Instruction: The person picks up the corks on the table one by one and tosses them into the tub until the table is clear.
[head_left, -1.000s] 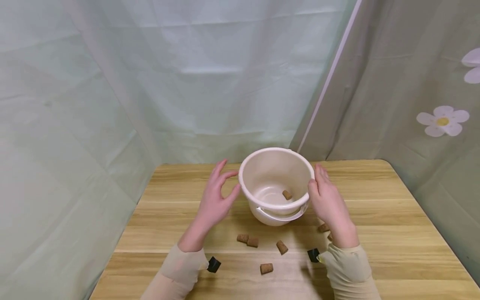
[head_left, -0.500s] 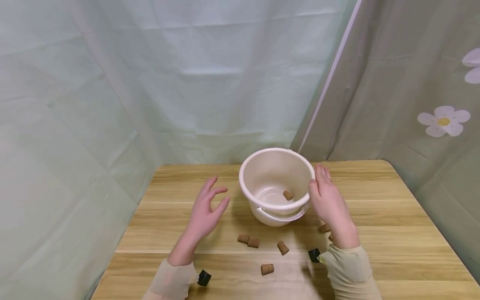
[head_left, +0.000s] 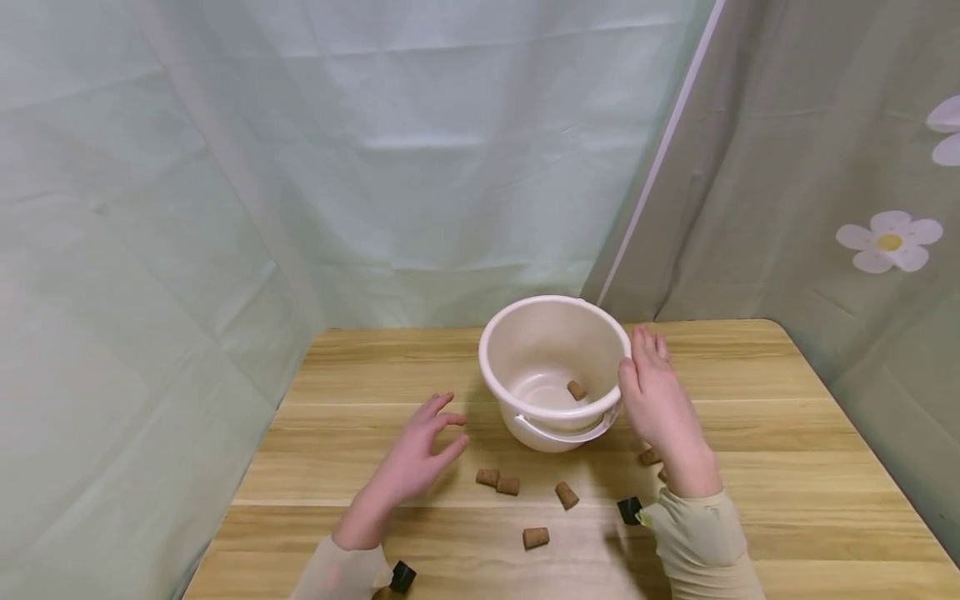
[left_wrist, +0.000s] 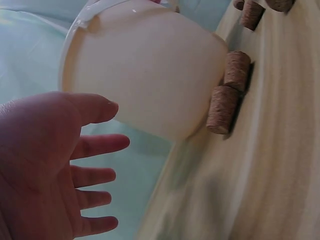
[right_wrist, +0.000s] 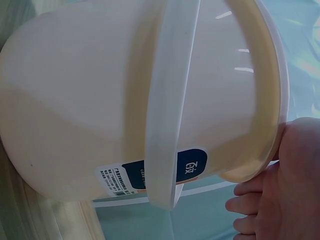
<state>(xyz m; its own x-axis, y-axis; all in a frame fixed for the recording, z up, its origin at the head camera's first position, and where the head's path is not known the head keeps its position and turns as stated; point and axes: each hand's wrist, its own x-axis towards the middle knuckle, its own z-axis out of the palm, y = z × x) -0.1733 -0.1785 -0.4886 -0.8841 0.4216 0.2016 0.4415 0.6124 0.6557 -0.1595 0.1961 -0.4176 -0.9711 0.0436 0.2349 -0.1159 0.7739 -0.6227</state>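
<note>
A white bucket (head_left: 551, 429) stands upright on the wooden table, its handle hanging down at the near side. One cork (head_left: 576, 390) lies inside on its bottom. My right hand (head_left: 660, 404) rests against the right side of the rim, fingers extended and thumb at the edge. My left hand (head_left: 416, 450) is held over the table left of the bucket, fingers spread apart and holding nothing. Closest to it are two corks (left_wrist: 223, 109) lying end to end in front of the bucket. Another cork (head_left: 566, 496) and a further cork (head_left: 536, 537) lie nearer me.
More corks (head_left: 649, 456) lie beside my right wrist, partly hidden by it. A small black block (head_left: 629, 510) sits at the right cuff, and another black block (head_left: 402, 577) at the left cuff. Pale curtains (head_left: 450, 208) hang behind the table (head_left: 757, 467).
My left hand has moved away from the bucket's left rim, down and toward me. The right hand stays at the rim, its fingers slightly more spread. Bucket and corks look unmoved.
</note>
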